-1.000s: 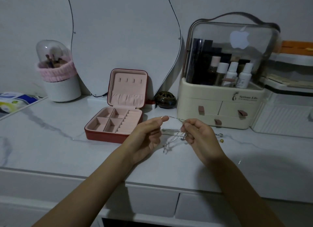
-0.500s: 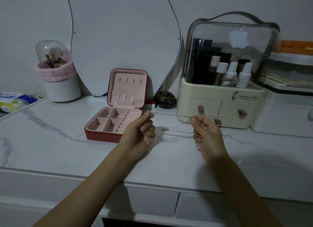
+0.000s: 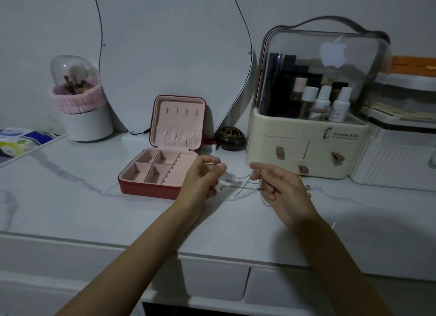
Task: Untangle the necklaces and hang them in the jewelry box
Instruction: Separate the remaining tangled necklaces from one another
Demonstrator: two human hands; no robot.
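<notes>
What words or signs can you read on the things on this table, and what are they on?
"Serious Life": on the cream front of the cosmetics organizer, beside a small figure logo.
The smaller line of print under it is too small to read.
White apple-shaped logo, no words: on the organizer's clear cover.
Print on the white bottle inside: too blurred to read.
Print on the packets at the far left: too blurred to read.
</notes>
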